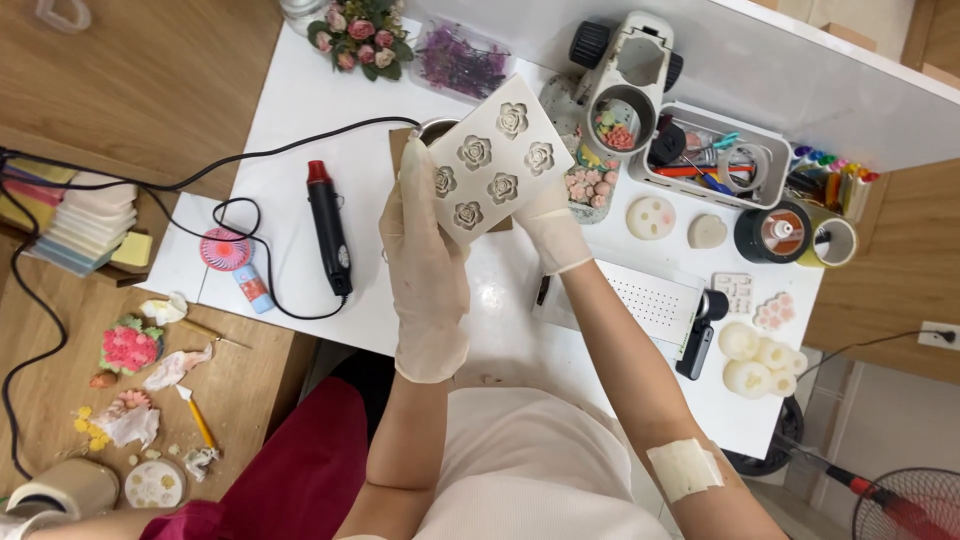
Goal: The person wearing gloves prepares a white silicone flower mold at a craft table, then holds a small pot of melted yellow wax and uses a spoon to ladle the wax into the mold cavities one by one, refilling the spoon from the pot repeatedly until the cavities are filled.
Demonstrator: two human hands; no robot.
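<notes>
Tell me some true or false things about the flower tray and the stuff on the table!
1. Both hands hold the flower mold. True: the left hand grips its left edge and the right hand its lower right edge.
2. The hands are bare. False: both wear pale gloves.
3. The black heat gun is in the right hand. False: it lies on the white table, left of the hands.
4. The mold has rose-shaped hollows. True.
5. A small bunch of roses sits at the far side of the table. True.
6. The mold lies flat on the table. False: it is held up, tilted.
</notes>
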